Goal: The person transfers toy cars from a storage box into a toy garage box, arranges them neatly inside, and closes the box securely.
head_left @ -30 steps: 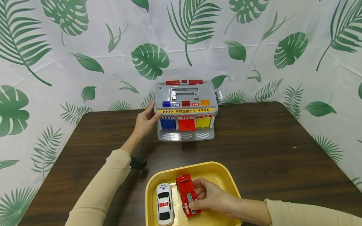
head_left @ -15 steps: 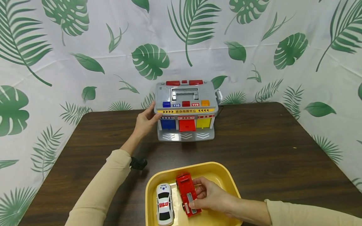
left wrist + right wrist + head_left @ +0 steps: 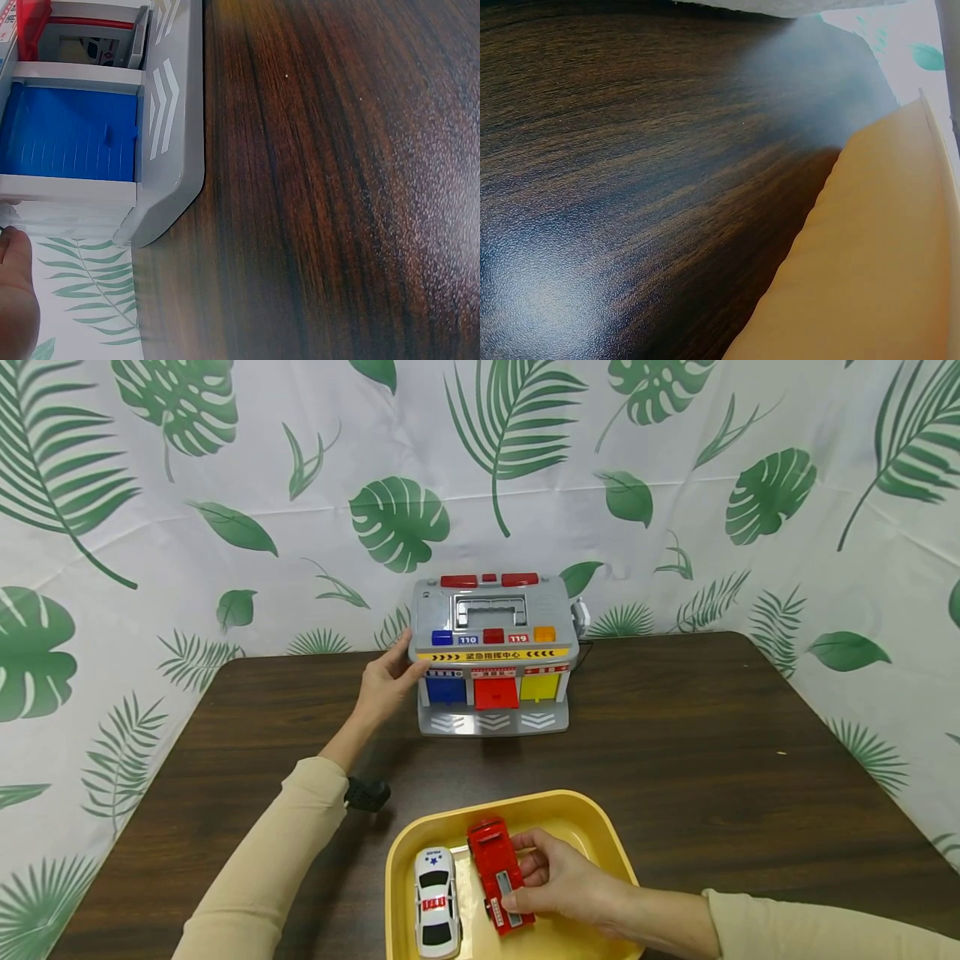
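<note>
In the head view, a grey toy garage (image 3: 491,652) stands at the back of the table. My left hand (image 3: 386,681) holds its left front corner, thumb at the front and fingers along the side. Of its three doors, the blue door (image 3: 71,135) is down. The red door (image 3: 496,692) slants outward, with an opening behind it in the left wrist view. My right hand (image 3: 562,885) grips a red toy fire truck (image 3: 497,864) by its rear half, over the yellow tray (image 3: 592,827). The right wrist view hides the truck.
A white toy police car (image 3: 435,902) lies at the tray's left side. The dark wooden table (image 3: 712,760) ends at a leaf-print cloth (image 3: 300,527) behind. A grey crank (image 3: 581,614) sticks out at the garage's right.
The fire truck's front end has risen slightly in my right hand. My left hand and the garage have stayed in place.
</note>
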`<state>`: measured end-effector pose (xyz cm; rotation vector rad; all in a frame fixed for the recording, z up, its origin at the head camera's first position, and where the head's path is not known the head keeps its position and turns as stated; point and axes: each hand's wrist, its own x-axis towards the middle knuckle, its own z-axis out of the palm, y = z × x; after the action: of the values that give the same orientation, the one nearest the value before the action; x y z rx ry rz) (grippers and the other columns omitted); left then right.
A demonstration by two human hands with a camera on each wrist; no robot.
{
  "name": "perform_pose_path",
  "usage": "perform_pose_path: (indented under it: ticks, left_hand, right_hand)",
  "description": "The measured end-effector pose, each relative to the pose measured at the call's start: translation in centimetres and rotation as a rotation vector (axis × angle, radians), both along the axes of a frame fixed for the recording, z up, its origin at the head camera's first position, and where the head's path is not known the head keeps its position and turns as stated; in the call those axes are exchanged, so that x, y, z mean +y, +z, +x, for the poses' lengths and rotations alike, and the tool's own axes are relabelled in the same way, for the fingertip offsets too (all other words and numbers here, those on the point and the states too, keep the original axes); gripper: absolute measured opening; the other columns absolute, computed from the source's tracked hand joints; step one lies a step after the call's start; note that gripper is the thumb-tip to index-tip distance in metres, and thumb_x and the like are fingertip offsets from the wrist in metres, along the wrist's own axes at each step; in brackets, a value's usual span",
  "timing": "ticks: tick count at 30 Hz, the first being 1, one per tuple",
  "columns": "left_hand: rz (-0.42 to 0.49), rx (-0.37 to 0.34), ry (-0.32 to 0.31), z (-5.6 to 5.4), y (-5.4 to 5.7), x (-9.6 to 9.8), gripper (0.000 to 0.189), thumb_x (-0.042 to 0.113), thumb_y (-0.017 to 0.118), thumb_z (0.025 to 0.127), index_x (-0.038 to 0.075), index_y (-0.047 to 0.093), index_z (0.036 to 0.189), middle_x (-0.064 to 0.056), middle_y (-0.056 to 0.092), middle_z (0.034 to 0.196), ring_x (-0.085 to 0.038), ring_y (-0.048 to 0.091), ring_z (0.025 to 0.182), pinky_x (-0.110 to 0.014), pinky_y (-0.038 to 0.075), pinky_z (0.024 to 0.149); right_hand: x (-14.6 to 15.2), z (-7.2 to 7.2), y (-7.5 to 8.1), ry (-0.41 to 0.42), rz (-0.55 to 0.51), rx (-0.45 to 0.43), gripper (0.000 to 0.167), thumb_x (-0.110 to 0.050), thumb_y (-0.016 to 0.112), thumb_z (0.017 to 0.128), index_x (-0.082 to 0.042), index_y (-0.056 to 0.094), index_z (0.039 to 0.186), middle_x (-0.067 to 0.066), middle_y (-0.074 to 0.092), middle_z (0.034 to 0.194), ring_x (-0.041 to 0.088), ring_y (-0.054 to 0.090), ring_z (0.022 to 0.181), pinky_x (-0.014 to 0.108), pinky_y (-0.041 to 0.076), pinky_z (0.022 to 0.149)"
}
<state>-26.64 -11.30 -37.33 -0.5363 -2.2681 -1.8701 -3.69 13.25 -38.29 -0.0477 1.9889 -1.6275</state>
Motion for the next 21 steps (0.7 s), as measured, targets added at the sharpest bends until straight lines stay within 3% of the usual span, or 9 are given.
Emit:
perform_pose_path:
  ticks: [21]
  left_hand:
    - [0.021, -0.012, -0.004, -0.09, -0.14, -0.11, 0.061, 0.011, 0.062, 0.09, 0.005, 0.034, 0.144, -0.009, 0.039, 0.146, -0.013, 0.056, 0.112, -0.01, 0.048, 0.085]
  right_hand:
    - [0.15, 0.05, 0.41, 0.0, -0.022, 0.005, 0.065, -0.007, 0.077, 0.077, 0.009, 0.04, 0.128, 0.01, 0.055, 0.094, 0.018, 0.051, 0.08, 0.025, 0.048, 0.068]
